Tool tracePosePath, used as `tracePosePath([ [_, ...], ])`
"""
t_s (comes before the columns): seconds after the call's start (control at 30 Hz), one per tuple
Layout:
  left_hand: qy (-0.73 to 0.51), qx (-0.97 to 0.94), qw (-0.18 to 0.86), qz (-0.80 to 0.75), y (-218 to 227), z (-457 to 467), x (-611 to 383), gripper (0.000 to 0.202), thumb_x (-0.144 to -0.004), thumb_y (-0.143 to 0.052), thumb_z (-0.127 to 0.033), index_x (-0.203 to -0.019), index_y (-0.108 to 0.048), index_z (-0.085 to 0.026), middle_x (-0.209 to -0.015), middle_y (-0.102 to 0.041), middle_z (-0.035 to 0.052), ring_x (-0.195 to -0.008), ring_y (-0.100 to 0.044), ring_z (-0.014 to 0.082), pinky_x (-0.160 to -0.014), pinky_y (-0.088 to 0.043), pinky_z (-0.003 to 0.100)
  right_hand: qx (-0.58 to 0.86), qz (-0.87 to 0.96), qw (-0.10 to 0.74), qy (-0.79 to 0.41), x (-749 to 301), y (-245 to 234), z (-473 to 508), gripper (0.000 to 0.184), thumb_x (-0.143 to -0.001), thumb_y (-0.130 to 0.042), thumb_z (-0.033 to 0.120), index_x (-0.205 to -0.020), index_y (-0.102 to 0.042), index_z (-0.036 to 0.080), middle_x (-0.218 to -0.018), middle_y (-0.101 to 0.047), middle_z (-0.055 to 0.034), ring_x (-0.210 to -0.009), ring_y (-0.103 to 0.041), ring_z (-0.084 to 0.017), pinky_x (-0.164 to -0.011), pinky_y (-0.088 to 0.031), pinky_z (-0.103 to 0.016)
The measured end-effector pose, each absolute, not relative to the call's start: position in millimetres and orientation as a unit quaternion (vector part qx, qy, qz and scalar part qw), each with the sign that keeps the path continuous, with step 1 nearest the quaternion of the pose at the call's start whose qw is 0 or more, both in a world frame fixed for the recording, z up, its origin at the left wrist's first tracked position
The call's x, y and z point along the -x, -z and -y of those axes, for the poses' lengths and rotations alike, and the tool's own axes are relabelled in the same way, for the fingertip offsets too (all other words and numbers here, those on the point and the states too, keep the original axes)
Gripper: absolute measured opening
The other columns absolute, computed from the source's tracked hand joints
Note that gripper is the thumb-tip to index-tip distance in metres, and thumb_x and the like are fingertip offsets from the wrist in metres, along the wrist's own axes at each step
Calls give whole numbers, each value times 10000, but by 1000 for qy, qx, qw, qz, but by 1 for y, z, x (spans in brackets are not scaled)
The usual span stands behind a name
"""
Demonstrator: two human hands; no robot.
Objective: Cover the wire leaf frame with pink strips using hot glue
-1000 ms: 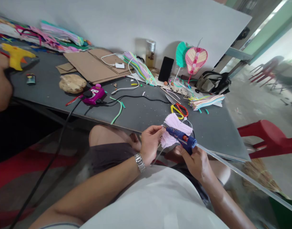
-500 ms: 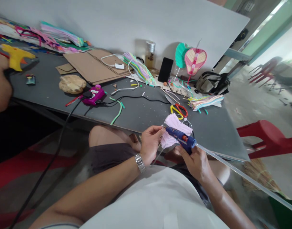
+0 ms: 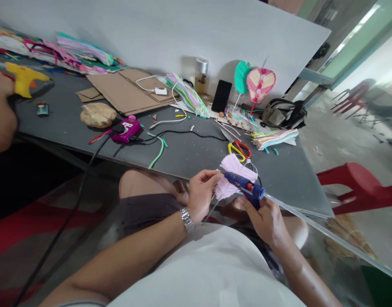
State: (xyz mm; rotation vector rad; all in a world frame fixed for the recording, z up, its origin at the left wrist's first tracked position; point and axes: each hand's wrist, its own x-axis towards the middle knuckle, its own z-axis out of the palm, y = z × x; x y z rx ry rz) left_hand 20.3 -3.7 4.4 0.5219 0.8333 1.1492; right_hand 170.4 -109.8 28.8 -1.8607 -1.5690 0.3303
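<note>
As left hand (image 3: 200,192) pinches ruffle (image 3: 227,189), right (image 3: 266,219) clasps gluegun (image 3: 243,184).

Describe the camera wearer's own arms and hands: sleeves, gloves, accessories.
Both the left hand and right hand are ungloved, forearms bare. A silver metal link band circles the left wrist; none shows on the right. The top is white. A dark-lined sleeve edge shows at lower left.

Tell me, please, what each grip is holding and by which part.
The right grip holds the blue plastic glue gun by its handle; the left grip appears to pinch the pale-pink pleated piece at its left edge.
</note>
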Motion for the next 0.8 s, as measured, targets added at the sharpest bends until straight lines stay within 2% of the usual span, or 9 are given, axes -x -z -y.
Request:
tracePosePath([
  [0.1,-517,-230,730,-383,-3,2,-18,371,-494,-953,-330,-722,-729,-143,-727,-732,35,-587,-626,104,-522,-462,205,722,546,394,-161,-178,-29,110,412,-886,-670,567,-859,-713,158,-589,-647,-18,-536,-587,-175,-535,-473,-282],
  [0.23,-515,-215,726,-401,-2,-3,-14,392,-465,-954,-329,-709,-707,-146,-718,-715,17,-581,-610,99,-510,-460,201,685,393,561,-247,-206,-26,107,380,-832,-737,541,-860,-644,173,-563,-603,30,-479,-521,-119,-467,-425,-232],
  [0.33,-514,-212,725,-406,-2,-6,-11,406,-461,-952,-331,-720,-694,-154,-717,-701,7,-582,-597,98,-501,-454,201,684,250,644,-232,-242,-16,102,454,-681,-842,521,-865,-578,201,-573,-611,51,-427,-496,-94,-386,-347,-187],
  [0.43,-514,-212,724,-409,-3,-7,-11,403,-467,-950,-326,-724,-691,-155,-715,-690,1,-585,-584,92,-501,-448,196,735,181,608,-238,-284,-2,99,517,-517,-884,506,-797,-586,189,-552,-607,36,-403,-498,-108,-346,-320,-196],
  [0.5,-513,-209,724,-412,-3,-6,-12,397,-463,-950,-318,-715,-691,-153,-717,-690,2,-594,-587,88,-508,-446,191,773,159,571,-224,-310,7,99,513,-481,-870,506,-785,-620,177,-555,-615,15,-434,-529,-139,-361,-347,-222],
  [0.57,-509,-210,725,-414,-4,-5,-14,387,-465,-946,-313,-709,-694,-151,-708,-688,2,-592,-586,86,-507,-437,188,823,165,511,-188,-333,14,101,467,-537,-824,548,-748,-645,172,-536,-604,-4,-450,-524,-159,-386,-348,-252],
  [0.67,-504,-217,725,-417,-3,-4,-17,367,-481,-937,-313,-712,-702,-152,-683,-679,-2,-576,-575,85,-499,-424,190,908,224,339,-106,-358,16,106,434,-681,-730,598,-634,-664,172,-470,-552,-32,-464,-493,-188,-440,-346,-305],
  [0.73,-502,-226,724,-416,-3,-4,-17,361,-489,-935,-312,-717,-704,-153,-673,-673,-7,-567,-567,84,-499,-422,192,931,266,247,-22,-359,10,106,420,-724,-712,574,-621,-678,168,-491,-559,-55,-517,-514,-218,-499,-386,-341],
  [0.8,-500,-233,723,-415,-1,-5,-19,357,-491,-932,-314,-712,-701,-155,-664,-669,-13,-553,-555,79,-500,-421,193,906,332,248,90,-342,-2,101,352,-759,-708,508,-725,-710,158,-618,-626,-84,-630,-570,-248,-603,-457,-377],
])
